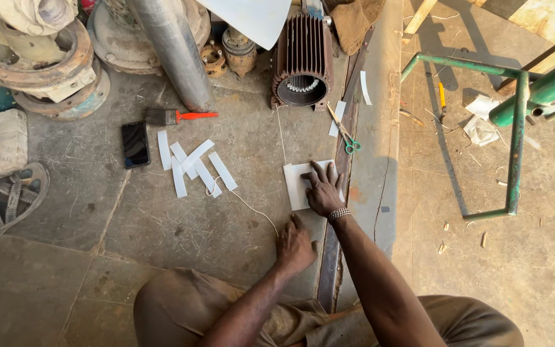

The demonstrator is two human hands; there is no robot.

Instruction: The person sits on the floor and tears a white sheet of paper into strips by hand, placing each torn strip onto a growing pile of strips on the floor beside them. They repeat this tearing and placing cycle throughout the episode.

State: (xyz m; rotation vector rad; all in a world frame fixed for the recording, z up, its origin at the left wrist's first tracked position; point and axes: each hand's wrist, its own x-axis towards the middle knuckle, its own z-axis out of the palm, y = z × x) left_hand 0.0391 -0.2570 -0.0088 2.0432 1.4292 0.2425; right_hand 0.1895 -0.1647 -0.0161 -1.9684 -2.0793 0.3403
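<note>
White sheet (295, 183): your right hand (323, 190) presses it flat, fingers spread.
Left hand (295, 244): at 6 o'clock, loosely curled, holding nothing.
Scissors (347, 135): at 1 o'clock.

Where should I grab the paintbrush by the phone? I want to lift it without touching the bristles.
Take the paintbrush by its orange handle, coming from its right end. It lies flat on the concrete floor, dark bristles pointing left toward the metal pipe's base, and the slim handle tapers out into bare floor. The phone lies below it, apart.
</note>
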